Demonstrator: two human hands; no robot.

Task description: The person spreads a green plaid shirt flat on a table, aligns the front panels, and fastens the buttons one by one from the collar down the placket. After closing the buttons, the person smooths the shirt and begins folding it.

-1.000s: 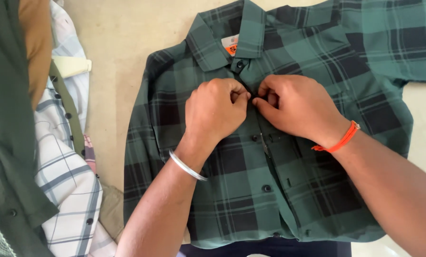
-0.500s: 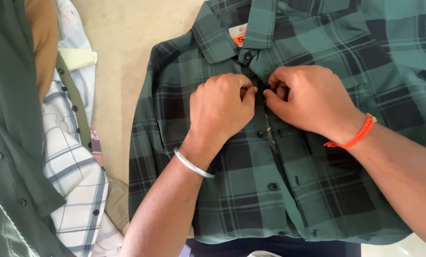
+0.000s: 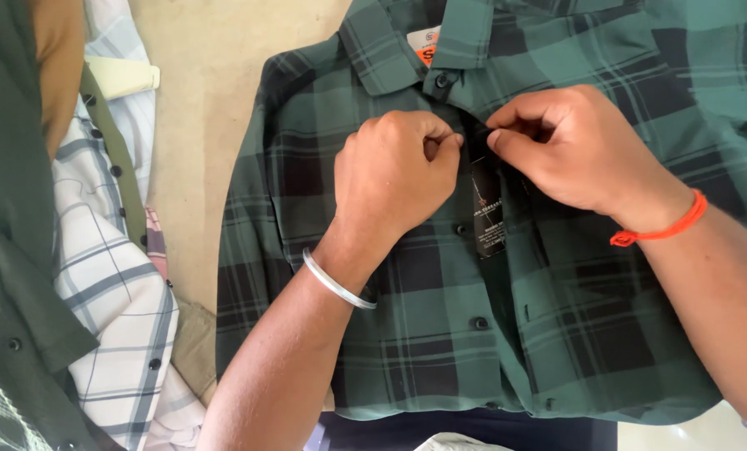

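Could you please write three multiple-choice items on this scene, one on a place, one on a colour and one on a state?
1. Where does the white checked shirt lie relative to the green and black checked cotton shirt?
A. To its left
B. On top of it
C. To its right

2. What colour is the thread band on the right wrist?
A. Blue
B. Orange
C. White

3. How does the placket between the left hand and right hand stand?
A. Buttoned flat
B. Parted, with a dark tag showing
C. Hidden under a jacket

Answers: 1 A, it lies past the shirt's left edge; 2 B, the band is plainly orange; 3 B, the tag shows in the gap.
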